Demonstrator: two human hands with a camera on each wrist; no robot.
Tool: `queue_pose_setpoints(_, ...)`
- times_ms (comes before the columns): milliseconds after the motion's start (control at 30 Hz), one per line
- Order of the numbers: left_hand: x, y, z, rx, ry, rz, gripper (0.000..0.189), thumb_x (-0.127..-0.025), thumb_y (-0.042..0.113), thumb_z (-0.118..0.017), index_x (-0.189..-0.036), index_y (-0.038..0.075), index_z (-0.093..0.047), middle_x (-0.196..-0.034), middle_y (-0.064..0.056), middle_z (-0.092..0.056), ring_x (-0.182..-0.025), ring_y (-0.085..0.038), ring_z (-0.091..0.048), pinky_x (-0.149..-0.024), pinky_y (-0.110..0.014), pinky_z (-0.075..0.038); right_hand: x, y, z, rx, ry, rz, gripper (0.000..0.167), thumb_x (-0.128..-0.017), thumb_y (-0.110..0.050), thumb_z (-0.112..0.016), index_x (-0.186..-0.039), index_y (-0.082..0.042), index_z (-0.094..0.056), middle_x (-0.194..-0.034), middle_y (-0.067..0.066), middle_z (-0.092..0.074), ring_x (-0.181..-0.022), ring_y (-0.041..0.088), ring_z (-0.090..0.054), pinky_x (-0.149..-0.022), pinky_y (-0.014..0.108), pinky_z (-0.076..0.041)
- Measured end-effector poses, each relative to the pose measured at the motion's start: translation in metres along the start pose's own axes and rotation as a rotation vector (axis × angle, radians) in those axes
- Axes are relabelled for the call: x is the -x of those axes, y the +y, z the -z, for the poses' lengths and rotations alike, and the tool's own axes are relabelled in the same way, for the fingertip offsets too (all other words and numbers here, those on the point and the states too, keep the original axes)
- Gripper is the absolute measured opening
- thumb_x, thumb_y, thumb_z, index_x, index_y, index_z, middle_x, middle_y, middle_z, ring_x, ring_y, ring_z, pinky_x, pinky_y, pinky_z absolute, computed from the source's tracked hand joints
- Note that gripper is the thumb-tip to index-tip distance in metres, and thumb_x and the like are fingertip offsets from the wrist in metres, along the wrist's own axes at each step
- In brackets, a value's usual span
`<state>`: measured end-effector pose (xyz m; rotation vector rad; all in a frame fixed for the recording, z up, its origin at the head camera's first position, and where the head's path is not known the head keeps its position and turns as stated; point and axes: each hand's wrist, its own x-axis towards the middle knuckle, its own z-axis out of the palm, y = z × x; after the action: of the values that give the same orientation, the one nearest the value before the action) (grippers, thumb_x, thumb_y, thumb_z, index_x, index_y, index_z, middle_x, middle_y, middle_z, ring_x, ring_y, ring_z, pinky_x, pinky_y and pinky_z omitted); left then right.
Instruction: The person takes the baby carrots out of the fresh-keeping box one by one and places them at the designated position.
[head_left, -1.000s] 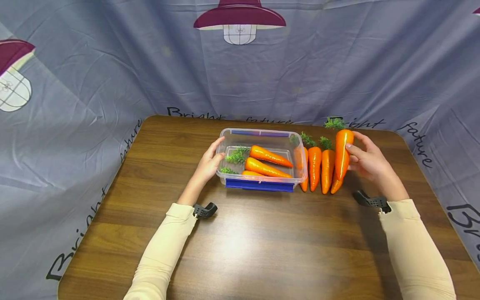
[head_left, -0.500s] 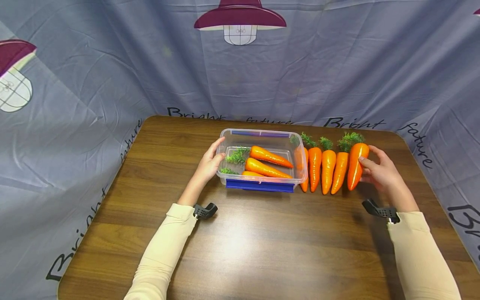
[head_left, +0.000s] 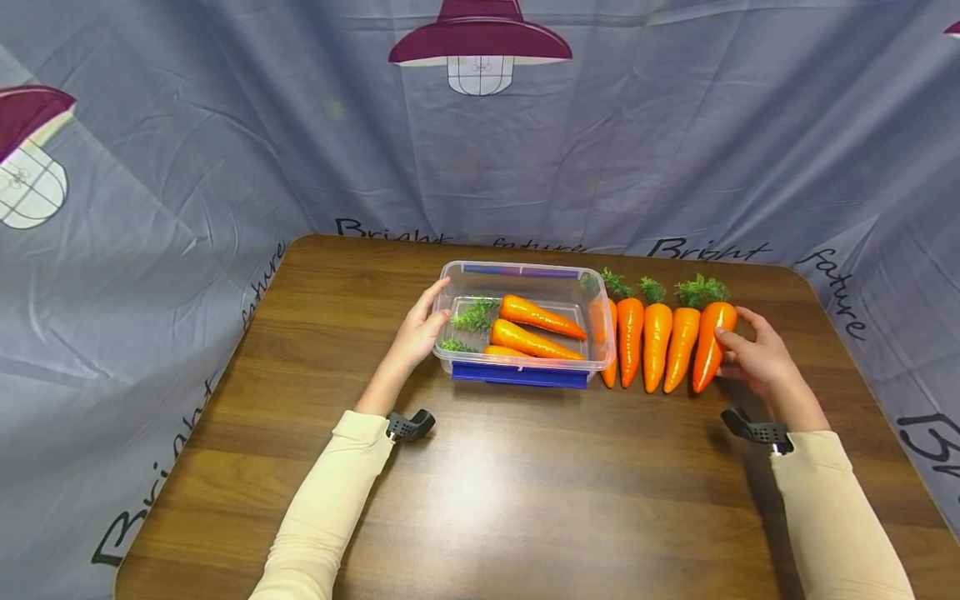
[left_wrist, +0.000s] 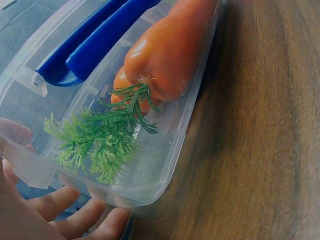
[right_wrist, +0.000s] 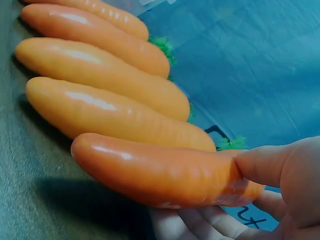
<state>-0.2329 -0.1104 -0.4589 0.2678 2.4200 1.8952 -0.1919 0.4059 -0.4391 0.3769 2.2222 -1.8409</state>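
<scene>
A clear plastic container (head_left: 468,268) with blue clips stands at the middle of the table, holding several carrots with green tops, such as one large carrot (left_wrist: 167,52). My left hand (head_left: 420,329) grips its left end, thumb at the rim and fingers along the outside in the left wrist view. Right of the container, several carrots lie side by side, tips toward me, among them one carrot (head_left: 681,350) at the row's right. Beside it, my right hand (head_left: 761,354) holds another carrot (right_wrist: 165,172) by its thick end, thumb on top and fingers beneath, close over the table.
The brown wooden table (head_left: 525,492) has rounded far corners. A grey-blue curtain (head_left: 315,133) with printed lamps and lettering hangs behind its far edge. The row's first carrot (head_left: 609,367) is partly hidden behind the container's right wall.
My right hand has carried its carrot from over the row's right part to the right, then lowered it beside the last carrot. The left hand and container stay in place.
</scene>
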Motion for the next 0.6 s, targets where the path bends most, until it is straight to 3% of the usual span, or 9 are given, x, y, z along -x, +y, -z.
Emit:
queue_pose_setpoints(67, 0.0, -0.0003, -0.0003, 0.002, 0.001, -0.006, 0.06, -0.099, 0.009, -0.048, -0.157, 0.012, -0.038, -0.167, -0.013, -0.031, -0.156, -0.032, -0.027, -0.128, -0.051, -0.023, 0.0, 0.002, -0.0002, 0.053, 0.014, -0.004, 0.086, -0.105, -0.023, -0.054, -0.163, -0.008, 0.007, -0.088, -0.019, -0.056, -0.069, 0.003, -0.065, -0.06, 0.028, -0.062)
queue_pose_setpoints(133, 0.0007, -0.0005, -0.0001, 0.0, 0.0, -0.007, 0.06, -0.099, 0.009, -0.049, -0.157, 0.012, -0.037, -0.167, -0.014, -0.031, -0.156, -0.033, -0.026, -0.128, -0.052, -0.023, -0.0001, 0.0041, -0.0009, 0.122, 0.024, -0.009, 0.085, -0.105, -0.023, -0.052, -0.162, -0.004, 0.008, -0.096, -0.011, -0.056, -0.071, 0.002, -0.065, -0.063, 0.029, -0.063)
queue_pose_setpoints(300, 0.0016, -0.0003, 0.001, -0.006, 0.0, -0.003, 0.06, -0.098, 0.01, -0.049, -0.157, 0.012, -0.037, -0.167, -0.013, -0.031, -0.156, -0.033, -0.026, -0.128, -0.052, -0.023, 0.0003, 0.0062, -0.0029, 0.235, 0.037, -0.046, 0.085, -0.106, -0.027, -0.05, -0.159, 0.002, 0.009, -0.123, 0.022, -0.047, -0.074, 0.0, -0.065, -0.069, 0.032, -0.064)
queue_pose_setpoints(367, 0.0012, 0.0, 0.0011, -0.003, 0.0, -0.006, 0.06, -0.098, 0.009, -0.049, -0.157, 0.011, -0.037, -0.167, -0.013, -0.031, -0.155, -0.033, -0.027, -0.127, -0.052, -0.024, 0.0002, 0.0061, -0.0026, 0.25, 0.036, -0.061, 0.085, -0.106, -0.028, -0.051, -0.159, 0.004, 0.009, -0.126, 0.026, -0.045, -0.074, -0.001, -0.065, -0.07, 0.032, -0.064)
queue_pose_setpoints(500, 0.0008, 0.0006, 0.0011, 0.002, -0.001, -0.004, 0.061, -0.098, 0.009, -0.049, -0.157, 0.011, -0.037, -0.167, -0.015, -0.03, -0.154, -0.034, -0.03, -0.126, -0.052, -0.027, -0.0012, 0.0068, -0.0004, 0.281, 0.039, -0.074, 0.086, -0.105, -0.027, -0.053, -0.159, 0.005, 0.006, -0.106, 0.008, -0.058, -0.073, -0.001, -0.065, -0.07, 0.032, -0.064)
queue_pose_setpoints(600, 0.0004, 0.0007, 0.0007, -0.001, -0.003, 0.001, 0.061, -0.098, 0.009, -0.048, -0.158, 0.011, -0.036, -0.167, -0.015, -0.03, -0.153, -0.035, -0.031, -0.125, -0.053, -0.029, -0.0024, 0.0076, 0.0007, 0.289, 0.053, -0.072, 0.087, -0.104, -0.025, -0.056, -0.159, 0.006, 0.003, -0.092, -0.009, -0.055, -0.072, -0.001, -0.064, -0.069, 0.032, -0.064)
